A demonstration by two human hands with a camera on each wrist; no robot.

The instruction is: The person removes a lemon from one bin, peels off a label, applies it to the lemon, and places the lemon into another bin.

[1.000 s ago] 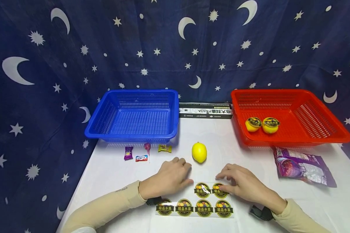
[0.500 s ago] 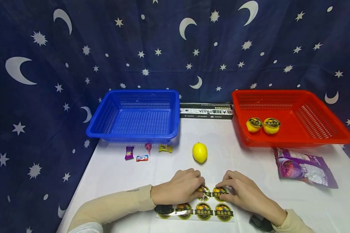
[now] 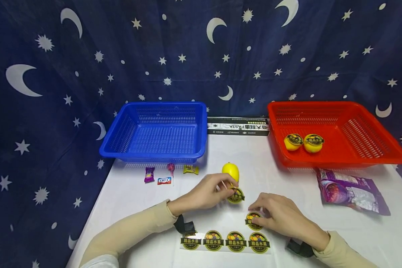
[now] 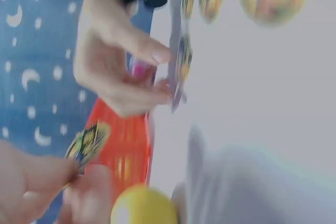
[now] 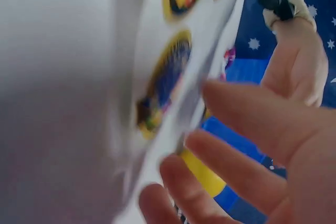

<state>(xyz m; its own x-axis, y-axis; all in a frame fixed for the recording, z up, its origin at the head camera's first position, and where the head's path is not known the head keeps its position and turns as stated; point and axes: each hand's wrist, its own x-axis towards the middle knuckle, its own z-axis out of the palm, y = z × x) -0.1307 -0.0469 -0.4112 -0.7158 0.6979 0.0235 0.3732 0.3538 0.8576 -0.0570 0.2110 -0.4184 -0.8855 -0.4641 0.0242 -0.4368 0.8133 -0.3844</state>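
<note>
A round fruit-label sticker (image 3: 235,195) is pinched between the thumb and fingers of my left hand (image 3: 206,191). It overlaps the near side of a yellow lemon (image 3: 230,170) in the head view; the left wrist view shows the sticker blurred, above the lemon (image 4: 143,206). My right hand (image 3: 283,212) rests its fingertips on a clear sticker sheet (image 3: 227,227), thumb on the last sticker (image 3: 254,221) of the upper row. Up close in the right wrist view, the right fingers (image 5: 220,150) are spread and relaxed beside the sheet. Several stickers fill the lower row.
A blue basket (image 3: 154,154) stands back left. At back right, a red basket (image 3: 348,162) holds two labelled yellow fruits (image 3: 313,143), with a purple packet (image 3: 353,191) before it. A pasta box (image 3: 238,126) lies between the baskets; small sweets (image 3: 164,181) and a lollipop (image 3: 171,168) lie left.
The left hand moved right onto the sheet, peeled off an upper-row sticker and carried it away to the lemon. The right hand reached the sheet's top right and has stayed there.
</note>
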